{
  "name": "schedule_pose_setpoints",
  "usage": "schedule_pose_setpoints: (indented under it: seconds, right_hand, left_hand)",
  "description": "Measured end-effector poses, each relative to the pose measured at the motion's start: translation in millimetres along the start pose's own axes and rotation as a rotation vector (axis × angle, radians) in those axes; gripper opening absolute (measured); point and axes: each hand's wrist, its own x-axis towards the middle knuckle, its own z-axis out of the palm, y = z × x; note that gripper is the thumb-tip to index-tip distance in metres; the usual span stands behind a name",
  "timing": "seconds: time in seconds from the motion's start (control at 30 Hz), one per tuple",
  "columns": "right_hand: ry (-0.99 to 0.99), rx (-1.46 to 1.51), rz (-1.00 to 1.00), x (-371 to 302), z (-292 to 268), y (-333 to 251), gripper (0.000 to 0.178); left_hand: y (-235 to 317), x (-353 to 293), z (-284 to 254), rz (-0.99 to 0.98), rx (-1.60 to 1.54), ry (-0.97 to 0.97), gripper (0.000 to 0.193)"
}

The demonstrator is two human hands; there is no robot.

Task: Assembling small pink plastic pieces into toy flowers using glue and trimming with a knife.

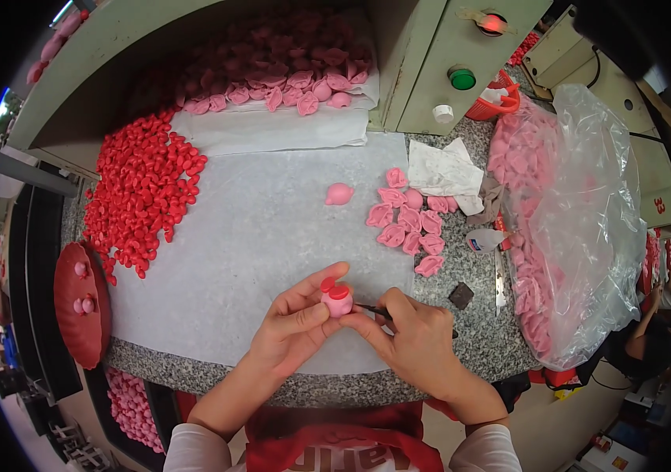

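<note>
Over the front part of the white sheet, my left hand (297, 318) is closed around a small pink round piece (336, 304) topped with red oval bits (338, 292). My right hand (416, 334) grips a thin dark tool (372, 309) like a small blade or pick. Its tip meets the side of the pink piece, and its exact kind is partly hidden by my fingers. Beyond my hands lies a single pink rounded piece (339, 193). Several cupped pink pieces (408, 220) are grouped to the right of it.
A heap of small red parts (143, 197) covers the left side, beside a red dish (76, 330). More pink pieces (288, 75) fill the machine recess behind. At right sit a crumpled cloth (445, 169), a small bottle (485, 241) and a large plastic bag (579, 236).
</note>
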Motion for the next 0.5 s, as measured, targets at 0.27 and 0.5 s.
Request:
schedule_pose_setpoints:
  seconds: [0.27,0.5]
  right_hand:
    - [-0.038,0.166,0.033,2,-5,-5,0.034]
    - [-0.059,0.111,0.069,0,-3,-1,0.036]
  left_hand:
    - [-6,0,-5,0.170,0.263,0.008,0.033]
    - [-5,5,3,0.116,0.168,0.034,0.024]
